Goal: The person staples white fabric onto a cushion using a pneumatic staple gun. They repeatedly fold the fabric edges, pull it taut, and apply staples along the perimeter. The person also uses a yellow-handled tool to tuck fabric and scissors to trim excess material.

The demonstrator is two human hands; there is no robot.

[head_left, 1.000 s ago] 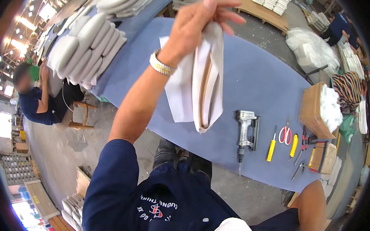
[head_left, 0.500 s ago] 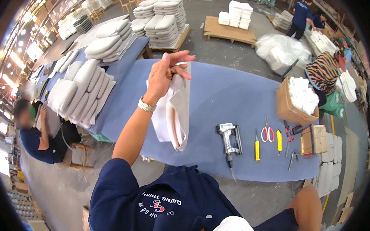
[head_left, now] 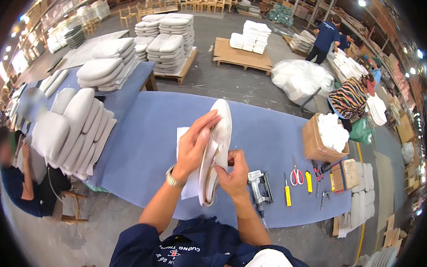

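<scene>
1. Since half a second before, the right hand (head_left: 234,173) had come into view and joined the left hand (head_left: 194,148) at the pad (head_left: 219,146).
2. Largest was the blue table (head_left: 265,127), stretching beneath the hands and off to both sides.
3. Grey cushions (head_left: 74,131) stood stacked at the left, near a seated person (head_left: 19,187).
4. Beyond the table's far right edge, a bulging clear bag (head_left: 300,81) sat on the floor.
5. On the table's right part stood an open box (head_left: 314,146), heaped with white stuffing (head_left: 333,131).
6. Pale and long, the pad was held over the table's near middle, pointing away from the person; whether its lower end touched the table could not be told. A white sheet (head_left: 191,186) showed at its left, partly hidden.
7. The left hand gripped the pad's upper left side, fingers together; the right held its right edge narrowly, thumb on the near side.
8. The staple gun (head_left: 258,188) lay just right of the right forearm.
9. Scissors (head_left: 296,176), a screwdriver (head_left: 287,196), a yellow knife (head_left: 309,182) and pliers (head_left: 317,171) lay farther right.
</scene>
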